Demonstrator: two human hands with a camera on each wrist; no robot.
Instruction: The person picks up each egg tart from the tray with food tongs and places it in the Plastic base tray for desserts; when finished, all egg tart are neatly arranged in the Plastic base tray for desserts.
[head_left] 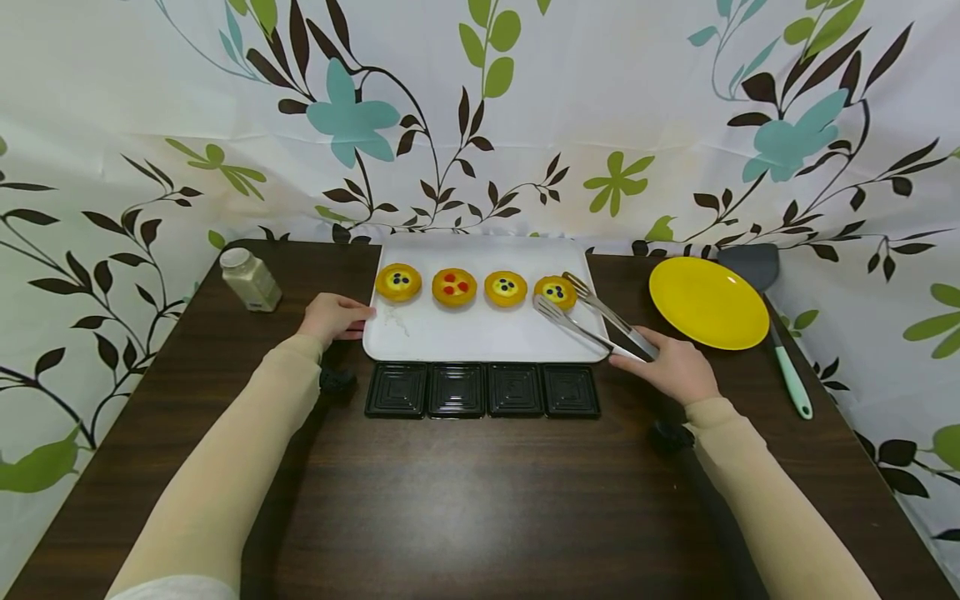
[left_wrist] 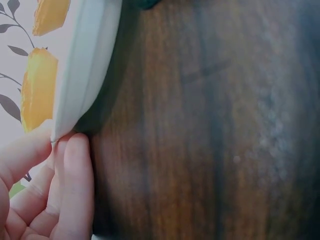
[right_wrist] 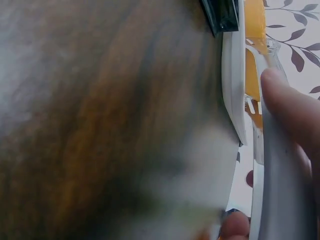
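Note:
My left hand [head_left: 333, 318] pinches the left edge of a white tray [head_left: 480, 337], thumb above the rim and fingers below it, as the left wrist view shows. On the tray stand several tarts in a row, one with red pieces [head_left: 453, 287] and the others with dark berries. My right hand [head_left: 671, 367] grips metal serving tongs [head_left: 626, 327] at the tray's right end. The tongs' forked tips are spread on either side of the rightmost tart [head_left: 556, 292]. In the right wrist view the thumb lies along one tong arm [right_wrist: 282, 175].
Black square plastic trays [head_left: 455, 391] line the white tray's front edge. A yellow plate [head_left: 708, 302] and a spatula [head_left: 791, 379] with a pale green handle lie at the right. A jar with a white lid [head_left: 251, 280] stands back left. A patterned cloth [head_left: 480, 125] hangs behind the table.

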